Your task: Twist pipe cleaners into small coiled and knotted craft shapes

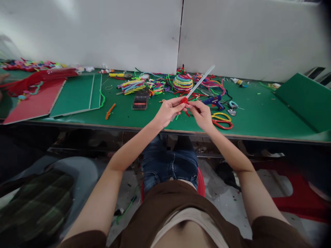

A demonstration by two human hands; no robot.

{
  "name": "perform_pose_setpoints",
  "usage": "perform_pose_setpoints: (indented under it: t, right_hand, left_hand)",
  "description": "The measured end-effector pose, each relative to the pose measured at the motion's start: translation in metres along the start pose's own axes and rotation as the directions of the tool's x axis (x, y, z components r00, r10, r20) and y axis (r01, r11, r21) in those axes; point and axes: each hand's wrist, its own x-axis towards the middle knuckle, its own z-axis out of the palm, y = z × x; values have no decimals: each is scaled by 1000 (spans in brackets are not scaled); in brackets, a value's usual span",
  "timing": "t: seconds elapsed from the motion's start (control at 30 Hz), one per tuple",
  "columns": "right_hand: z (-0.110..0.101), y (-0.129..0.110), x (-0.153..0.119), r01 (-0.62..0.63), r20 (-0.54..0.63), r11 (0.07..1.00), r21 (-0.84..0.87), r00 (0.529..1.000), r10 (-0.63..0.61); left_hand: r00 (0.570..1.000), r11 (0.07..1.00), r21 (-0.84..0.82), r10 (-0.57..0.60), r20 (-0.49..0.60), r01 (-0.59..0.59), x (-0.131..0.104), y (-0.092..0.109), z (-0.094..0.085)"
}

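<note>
Over the front of the green table, my left hand (167, 111) pinches a red fuzzy pipe cleaner piece (184, 100) between thumb and fingers. From the other side, my right hand (200, 113) is closed at the same red piece, its fingertips gripping it too. A translucent whitish stick (201, 82) slants up and right from the red piece; its lower end is hidden near my fingers. Close to my right hand lie scissors (221, 121) with yellow and red handles, and a dark blue glue gun (214, 101).
Bundles of coloured pipe cleaners (131, 85) and a striped pipe cleaner ball (183, 83) sit behind my hands. A blurred dark box (140, 100) and an orange twisted piece (110, 111) are at left. Green boards (74, 96) lie farther left; another green panel (305, 100) stands right.
</note>
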Motion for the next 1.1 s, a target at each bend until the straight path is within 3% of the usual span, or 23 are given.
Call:
perform_pose_setpoints:
  t: [0.07, 0.17, 0.3, 0.5, 0.7, 0.93, 1.03, 1.1]
  right_hand:
    - [3, -5, -2, 50, -62, 988, -149, 996, -60]
    - [5, -12, -3, 76, -67, 959, -275, 993, -98]
    - [11, -16, -8, 80, -111, 905, -418, 984, -139]
    - [20, -7, -12, 27, -196, 914, -404, 974, -116]
    - [12, -4, -9, 63, 21, 952, -300, 998, -60]
    - [1, -8, -10, 211, 172, 818, -535, 975, -139]
    - [-3, -12, -9, 244, 229, 799, -549, 964, -136]
    - [-5, -15, -7, 236, 246, 835, -497, 961, -125]
  left_hand:
    - [997, 998, -47, -48, -60, 45, 3, -4, -2]
    - [987, 992, -97, -93, -132, 81, 5, -7, -3]
    - [979, 974, -205, -127, -161, 93, 9, -11, 0]
    - [969, 927, -354, -192, -157, 127, 13, -16, 6]
    - [960, 924, -304, -268, -79, 233, 6, -12, 0]
    - [966, 963, -109, -236, 108, 247, 3, -9, -12]
    - [972, 982, 33, -189, 140, 187, 2, -8, -15]
    - [982, 984, 145, -129, 142, 108, 2, -8, -16]
